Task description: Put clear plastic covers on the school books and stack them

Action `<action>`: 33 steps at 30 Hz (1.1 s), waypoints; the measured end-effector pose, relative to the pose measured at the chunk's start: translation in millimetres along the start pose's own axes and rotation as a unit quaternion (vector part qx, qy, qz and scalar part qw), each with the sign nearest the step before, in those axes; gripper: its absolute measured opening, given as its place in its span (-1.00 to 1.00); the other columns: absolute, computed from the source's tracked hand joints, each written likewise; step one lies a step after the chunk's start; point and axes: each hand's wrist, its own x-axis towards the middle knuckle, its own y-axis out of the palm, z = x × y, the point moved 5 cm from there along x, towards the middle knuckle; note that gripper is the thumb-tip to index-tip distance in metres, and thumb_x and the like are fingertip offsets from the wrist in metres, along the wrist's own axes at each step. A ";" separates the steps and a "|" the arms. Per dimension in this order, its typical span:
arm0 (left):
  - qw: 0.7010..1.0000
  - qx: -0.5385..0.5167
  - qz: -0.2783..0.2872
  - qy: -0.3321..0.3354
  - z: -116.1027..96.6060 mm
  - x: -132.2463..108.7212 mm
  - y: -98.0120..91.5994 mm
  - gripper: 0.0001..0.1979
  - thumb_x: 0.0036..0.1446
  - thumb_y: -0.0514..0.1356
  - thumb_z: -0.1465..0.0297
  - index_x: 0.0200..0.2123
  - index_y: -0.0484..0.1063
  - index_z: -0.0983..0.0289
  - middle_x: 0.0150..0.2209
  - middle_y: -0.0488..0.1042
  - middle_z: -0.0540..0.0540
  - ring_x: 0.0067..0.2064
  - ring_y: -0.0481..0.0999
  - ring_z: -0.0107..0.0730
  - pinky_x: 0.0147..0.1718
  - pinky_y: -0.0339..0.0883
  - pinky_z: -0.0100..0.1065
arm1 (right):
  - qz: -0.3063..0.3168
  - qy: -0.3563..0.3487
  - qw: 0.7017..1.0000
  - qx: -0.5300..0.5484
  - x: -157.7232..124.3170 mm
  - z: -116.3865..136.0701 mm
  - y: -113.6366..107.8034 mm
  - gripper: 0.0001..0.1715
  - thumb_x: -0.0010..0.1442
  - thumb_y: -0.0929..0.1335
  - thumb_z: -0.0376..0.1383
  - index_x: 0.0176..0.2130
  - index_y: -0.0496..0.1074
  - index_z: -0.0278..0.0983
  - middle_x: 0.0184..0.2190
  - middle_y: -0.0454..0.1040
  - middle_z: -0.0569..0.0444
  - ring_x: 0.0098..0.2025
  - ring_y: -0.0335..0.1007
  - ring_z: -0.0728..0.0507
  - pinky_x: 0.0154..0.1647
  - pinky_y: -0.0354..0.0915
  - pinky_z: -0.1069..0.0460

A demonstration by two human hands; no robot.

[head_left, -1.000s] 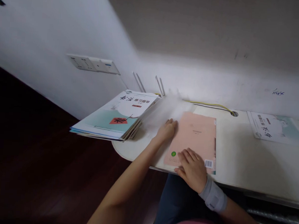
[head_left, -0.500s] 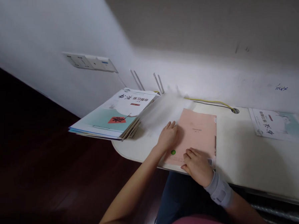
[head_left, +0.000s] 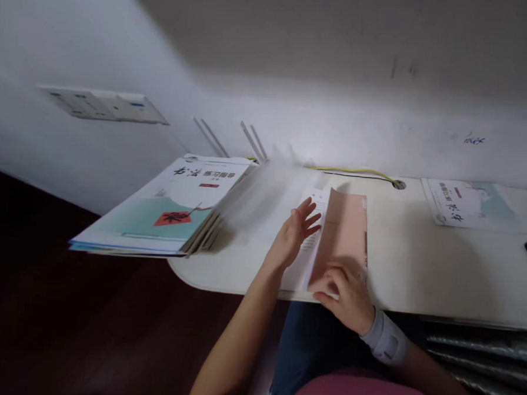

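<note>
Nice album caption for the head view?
Left hand and right hand at a partly raised pink cover, near a stack of booklets.

My left forearm (head_left: 241, 332) runs up toward 1 o'clock, bare. Left hand (head_left: 288, 240) loose, empty-looking, fingers (head_left: 313, 219) fanned apart, tips toward 1 to 2 o'clock. My right hand (head_left: 351, 296) sits at 4 o'clock from the left, hands apart. Right forearm (head_left: 429, 368) comes in from 4 o'clock, aiming toward 10. Right fingers bent, knuckles up; thumb (head_left: 326, 299) stretched toward 9 to 10 o'clock, below the index finger (head_left: 338, 273), gap between them. Right fingertips blurred, can't tell whether they pinch.
</note>
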 end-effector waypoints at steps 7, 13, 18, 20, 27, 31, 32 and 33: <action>0.967 0.198 0.121 0.101 -8.6 -13.1 71.6 -0.45 0.29 -0.22 0.16 0.25 0.04 0.30 0.26 0.12 0.16 0.27 0.09 -0.28 0.23 -0.01 -0.16 | -0.072 0.028 0.994 -0.075 1.5 -22.0 -61.7 -0.69 0.27 0.17 -0.26 -0.05 0.37 -0.23 -0.05 0.44 -0.06 0.02 0.33 -0.14 0.05 0.28 -0.10; 0.876 0.444 0.099 0.157 15.6 -24.1 111.5 -0.48 0.22 -0.18 0.53 0.24 0.07 0.34 0.28 0.04 0.24 0.31 -0.05 -0.18 0.24 -0.05 -0.03 | -0.026 0.112 0.952 -0.283 -42.2 -97.0 -123.9 -0.56 0.30 0.13 -0.21 0.06 0.35 -0.32 0.06 0.37 -0.18 0.14 0.23 -0.22 0.11 0.21 -0.18; 0.819 0.572 0.011 0.056 21.6 -28.8 105.7 -0.44 0.22 -0.01 0.28 0.25 0.06 0.35 0.30 -0.07 0.34 0.30 -0.25 0.31 0.09 -0.20 0.41 | 0.055 0.118 0.917 -0.377 -62.1 -111.2 -124.1 -0.50 0.28 0.19 -0.17 0.15 0.26 -0.28 0.21 0.16 -0.25 0.25 0.04 -0.31 0.15 0.11 -0.25; 0.823 0.564 0.050 0.052 19.2 -31.5 114.3 -0.36 0.20 0.01 0.15 0.26 0.03 0.33 0.30 -0.09 0.34 0.29 -0.21 0.34 0.08 -0.09 0.37 | 0.078 0.106 0.918 -0.375 -62.2 -110.6 -124.9 -0.48 0.27 0.20 -0.16 0.17 0.23 -0.26 0.24 0.11 -0.25 0.27 0.00 -0.32 0.15 0.11 -0.25; 0.822 0.519 0.157 0.172 -3.6 -39.1 180.5 -0.41 0.19 0.03 0.13 0.26 0.05 0.14 0.30 0.00 0.21 0.31 -0.12 0.11 0.16 -0.14 0.26 | 0.098 0.090 0.922 -0.363 -71.7 -117.6 -144.1 -0.42 0.25 0.22 -0.09 0.18 0.22 -0.28 0.25 0.08 -0.24 0.29 -0.05 -0.29 0.17 0.10 -0.25; 0.811 0.510 0.211 0.196 0.0 -46.3 209.2 -0.45 0.17 0.05 0.13 0.21 0.15 0.13 0.27 0.08 0.22 0.29 -0.05 0.18 0.12 -0.17 0.36 | 0.073 0.125 0.912 -0.384 -79.7 -121.2 -144.0 -0.32 0.25 0.20 -0.04 0.18 0.18 -0.42 0.21 0.13 -0.33 0.28 -0.02 -0.30 0.17 0.09 -0.25; 0.810 0.509 0.214 0.195 2.0 -48.0 212.6 -0.45 0.18 0.04 0.13 0.21 0.16 0.13 0.27 0.09 0.23 0.28 -0.03 0.19 0.11 -0.17 0.36 | 0.071 0.128 0.912 -0.383 -80.4 -121.2 -142.7 -0.33 0.26 0.18 -0.05 0.18 0.18 -0.43 0.21 0.14 -0.34 0.28 -0.02 -0.30 0.18 0.09 -0.24; 0.812 0.509 0.213 0.193 3.8 -49.5 214.6 -0.46 0.19 0.03 0.13 0.21 0.16 0.14 0.26 0.10 0.23 0.28 -0.02 0.20 0.11 -0.16 0.36 | 0.070 0.130 0.913 -0.381 -80.5 -121.1 -141.6 -0.35 0.27 0.17 -0.06 0.18 0.18 -0.43 0.21 0.14 -0.33 0.28 -0.02 -0.29 0.18 0.09 -0.23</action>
